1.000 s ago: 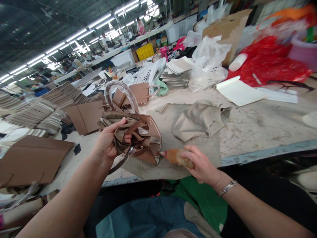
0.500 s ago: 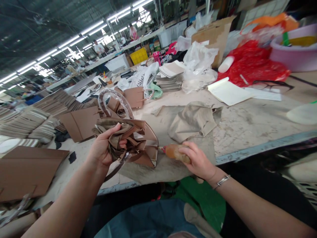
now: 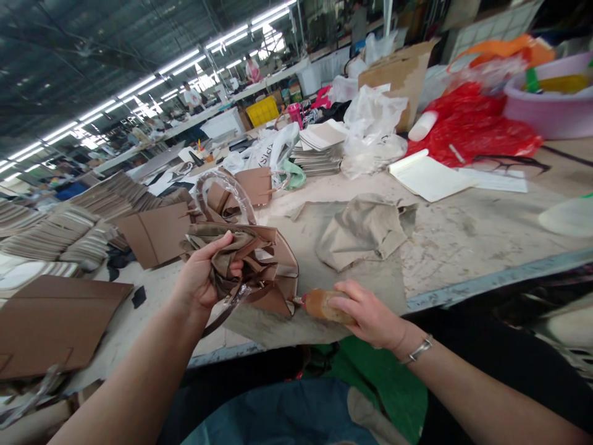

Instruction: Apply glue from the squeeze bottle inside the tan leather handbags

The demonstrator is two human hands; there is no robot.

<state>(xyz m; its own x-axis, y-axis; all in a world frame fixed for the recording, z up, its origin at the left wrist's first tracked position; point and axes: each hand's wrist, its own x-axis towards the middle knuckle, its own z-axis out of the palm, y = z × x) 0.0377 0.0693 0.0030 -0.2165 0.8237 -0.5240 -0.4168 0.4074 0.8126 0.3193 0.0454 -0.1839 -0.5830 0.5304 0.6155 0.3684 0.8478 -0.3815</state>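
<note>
Handbag (image 3: 278,278) clenched in my left hand (image 3: 199,284), glue bottle (image 3: 317,304) gripped in my right hand (image 3: 365,312): an overhard squeeze could smear glue across the handbag.

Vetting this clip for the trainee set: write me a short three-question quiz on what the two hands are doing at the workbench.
1. True or false: the left hand grips the brown leather handbag by its bunched beige lining.
2. What does the right hand hold? A) scissors B) an amber squeeze bottle with a red nozzle C) a paintbrush
3. Fill in: the bottle's nozzle points toward the ____.
Key: 1 true; 2 B; 3 handbag.
</note>
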